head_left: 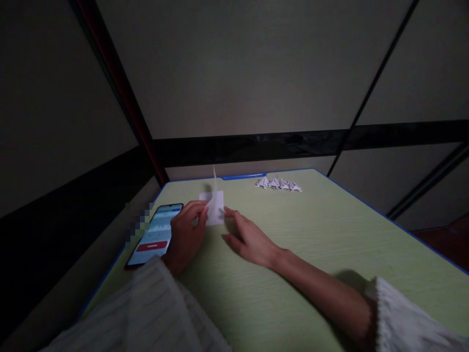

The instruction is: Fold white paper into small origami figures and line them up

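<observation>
A small white sheet of paper [217, 213] lies on the light green table, creased so that one flap stands nearly upright. My left hand [188, 230] pinches the paper's left part between thumb and fingers, at the foot of the raised flap. At the right edge of the sheet, my right hand [249, 237] rests with its index fingertip touching the paper. Its thumb is held apart, and nothing is in its grasp.
A phone [152, 239] with a lit screen lies at the table's left edge, beside my left wrist. Several folded white paper pieces [278, 184] stand in a row towards the back. The blue-edged table [330, 230] meets a grey panelled wall.
</observation>
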The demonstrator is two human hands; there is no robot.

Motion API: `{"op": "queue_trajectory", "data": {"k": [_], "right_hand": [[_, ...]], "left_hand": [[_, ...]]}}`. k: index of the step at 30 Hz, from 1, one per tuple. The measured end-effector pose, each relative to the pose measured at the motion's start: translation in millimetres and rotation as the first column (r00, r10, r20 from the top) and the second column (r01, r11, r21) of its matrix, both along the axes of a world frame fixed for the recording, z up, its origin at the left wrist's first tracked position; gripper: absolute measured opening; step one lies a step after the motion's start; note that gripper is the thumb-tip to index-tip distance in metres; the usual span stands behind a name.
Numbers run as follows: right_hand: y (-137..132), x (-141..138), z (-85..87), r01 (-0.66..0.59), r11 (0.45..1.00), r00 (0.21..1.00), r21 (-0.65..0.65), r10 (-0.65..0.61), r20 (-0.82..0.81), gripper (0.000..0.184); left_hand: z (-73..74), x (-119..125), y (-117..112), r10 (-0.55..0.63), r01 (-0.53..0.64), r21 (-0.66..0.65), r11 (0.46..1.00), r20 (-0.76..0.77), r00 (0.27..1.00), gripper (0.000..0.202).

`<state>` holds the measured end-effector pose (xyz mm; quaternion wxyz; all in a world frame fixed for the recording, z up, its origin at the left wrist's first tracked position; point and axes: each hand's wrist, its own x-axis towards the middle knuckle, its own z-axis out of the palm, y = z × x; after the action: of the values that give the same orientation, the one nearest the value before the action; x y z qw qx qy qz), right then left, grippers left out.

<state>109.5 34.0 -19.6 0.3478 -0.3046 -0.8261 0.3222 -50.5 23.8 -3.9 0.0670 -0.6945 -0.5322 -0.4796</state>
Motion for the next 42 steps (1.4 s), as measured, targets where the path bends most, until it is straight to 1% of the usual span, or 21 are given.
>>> {"op": "queue_trajectory", "data": {"k": [1, 2, 3, 5, 6, 7, 9, 11, 12, 14, 15, 18, 21, 24, 27, 29, 32, 34, 36, 38, 42], "right_hand": [[1.2, 0.7, 0.2, 0.009, 0.995, 0.995, -0.098, -0.019, -0.101, 0.045], [3.0, 1.6, 1.0, 0.002, 0.975, 0.975, -0.221, -0.051, -0.216, 0.043], [5.1, 2.9, 2.3, -0.025, 0.937, 0.934, -0.348, -0.103, -0.343, 0.041], [9.6, 6.8, 6.4, -0.134, 0.834, 0.803, -0.535, -0.225, -0.551, 0.036], [11.7, 9.3, 8.9, -0.156, 0.79, 0.737, -0.593, -0.307, -0.603, 0.034], [13.5, 12.1, 11.3, -0.161, 0.76, 0.686, -0.629, -0.372, -0.625, 0.032], [16.1, 17.7, 15.2, -0.139, 0.746, 0.608, -0.651, -0.454, -0.651, 0.026], [17.6, 22.4, 16.9, -0.091, 0.752, 0.576, -0.653, -0.495, -0.651, 0.021], [18.1, 24.1, 17.0, -0.066, 0.753, 0.576, -0.655, -0.507, -0.641, 0.019], [18.4, 26.4, 16.2, -0.022, 0.756, 0.605, -0.654, -0.511, -0.611, 0.017], [18.2, 27.0, 15.5, -0.008, 0.758, 0.629, -0.652, -0.503, -0.593, 0.017], [15.9, 26.9, 13.6, -0.002, 0.774, 0.717, -0.633, -0.44, -0.54, 0.018], [11.8, 25.2, 11.8, -0.035, 0.78, 0.79, -0.625, -0.361, -0.495, 0.02], [8.0, 23.3, 10.2, -0.069, 0.776, 0.83, -0.626, -0.304, -0.468, 0.021], [5.9, 22.2, 9.5, -0.071, 0.773, 0.86, -0.631, -0.272, -0.431, 0.022], [5.4, 22.0, 9.5, -0.07, 0.776, 0.872, -0.627, -0.257, -0.416, 0.023], [5.4, 21.8, 9.7, -0.077, 0.781, 0.879, -0.62, -0.241, -0.412, 0.022], [5.5, 21.8, 9.6, -0.08, 0.788, 0.88, -0.611, -0.232, -0.414, 0.022], [5.8, 21.9, 9.3, -0.084, 0.793, 0.882, -0.603, -0.223, -0.416, 0.021], [6.2, 22.0, 9.2, -0.078, 0.796, 0.884, -0.6, -0.224, -0.411, 0.022], [6.9, 21.6, 10.0, -0.047, 0.81, 0.881, -0.585, -0.243, -0.407, 0.033]], "left_hand": [[0.8, 2.0, -2.2, -0.023, 0.019, 0.043, 0.999, 0.089, 0.996, 0.012], [1.7, 5.0, -4.4, -0.052, 0.045, 0.043, 0.998, 0.172, 0.984, 0.01], [2.8, 8.7, -6.5, -0.073, 0.07, 0.022, 0.997, 0.276, 0.958, 0.008], [5.4, 17.5, -10.2, -0.078, 0.132, -0.071, 0.989, 0.509, 0.857, 0.008], [6.8, 21.9, -11.8, -0.082, 0.187, -0.117, 0.975, 0.597, 0.798, 0.009], [8.2, 25.8, -13.0, -0.08, 0.243, -0.161, 0.957, 0.658, 0.749, 0.01], [10.1, 31.4, -15.0, -0.07, 0.349, -0.219, 0.911, 0.752, 0.656, 0.011], [10.6, 33.5, -16.1, -0.057, 0.459, -0.285, 0.842, 0.798, 0.6, 0.013], [10.1, 33.4, -16.2, -0.051, 0.514, -0.319, 0.796, 0.811, 0.583, 0.013], [8.2, 31.9, -15.8, -0.05, 0.603, -0.363, 0.71, 0.828, 0.558, 0.014], [7.0, 30.9, -15.4, -0.059, 0.629, -0.368, 0.685, 0.833, 0.551, 0.014], [4.3, 29.4, -14.0, -0.09, 0.659, -0.364, 0.658, 0.831, 0.549, 0.018], [4.7, 31.2, -13.5, -0.064, 0.671, -0.407, 0.62, 0.826, 0.56, 0.019], [6.7, 34.4, -14.2, -0.03, 0.676, -0.452, 0.581, 0.819, 0.573, 0.02], [7.0, 35.6, -15.1, -0.035, 0.711, -0.486, 0.509, 0.813, 0.581, 0.021], [5.5, 34.8, -15.0, -0.048, 0.714, -0.509, 0.48, 0.798, 0.601, 0.02], [2.6, 32.6, -14.0, -0.06, 0.705, -0.531, 0.469, 0.778, 0.626, 0.017], [1.5, 31.2, -13.2, -0.049, 0.692, -0.538, 0.482, 0.772, 0.634, 0.017], [1.4, 30.0, -12.4, -0.033, 0.673, -0.533, 0.513, 0.771, 0.636, 0.018], [1.8, 29.0, -11.6, -0.009, 0.645, -0.522, 0.558, 0.774, 0.634, 0.019], [1.9, 26.6, -9.3, 0.071, 0.555, -0.528, 0.643, 0.762, 0.643, 0.022]]}}
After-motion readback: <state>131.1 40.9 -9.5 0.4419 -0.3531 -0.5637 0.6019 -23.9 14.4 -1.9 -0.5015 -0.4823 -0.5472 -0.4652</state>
